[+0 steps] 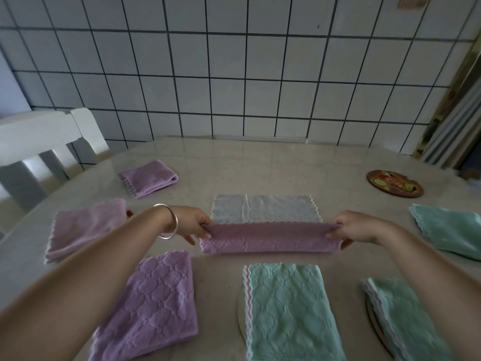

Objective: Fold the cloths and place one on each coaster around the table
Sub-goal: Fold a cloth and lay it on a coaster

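Both hands (pixel 194 222) pinch a fluffy purple cloth (pixel 269 238), folded long.

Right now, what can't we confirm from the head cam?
- Coasters under the purple cloths on the left: covered, cannot tell.
- Far-right green cloth: cut by the frame edge.
- White cloth: near edge hidden by the held purple cloth.
- Bare coaster: picture too small.

Dim, soft light; wide-angle bending at edges, corners slightly blurred.
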